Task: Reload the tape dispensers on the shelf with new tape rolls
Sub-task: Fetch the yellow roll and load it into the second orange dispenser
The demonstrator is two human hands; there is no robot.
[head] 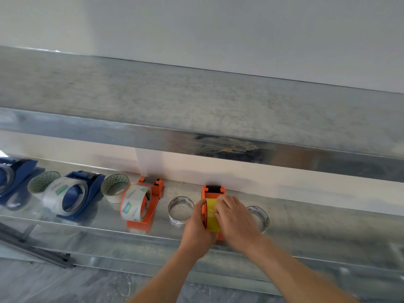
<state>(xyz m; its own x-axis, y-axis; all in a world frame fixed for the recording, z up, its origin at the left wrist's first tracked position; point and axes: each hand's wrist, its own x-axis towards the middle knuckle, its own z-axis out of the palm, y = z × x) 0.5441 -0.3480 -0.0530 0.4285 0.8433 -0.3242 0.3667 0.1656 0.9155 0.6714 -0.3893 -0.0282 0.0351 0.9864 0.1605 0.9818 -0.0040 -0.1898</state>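
Note:
An orange tape dispenser (213, 193) stands on the metal shelf (317, 217) with a yellow tape roll (212, 213) seated in it. My left hand (197, 228) grips the roll and the dispenser's left side. My right hand (237, 217) lies over the roll's right side, fingers curled on the yellow tape. Left of it stands a second orange dispenser (150, 206) loaded with a clear printed roll (134, 204). Two blue dispensers (87, 193) (13, 176) further left also carry clear rolls.
Empty cores lie on the shelf: one (180, 209) left of my hands, one (261, 217) right of them. Two white-edged rolls (114, 186) (42, 181) sit between the dispensers. An upper metal shelf (196, 101) overhangs. A dark rail (32, 248) lies lower left.

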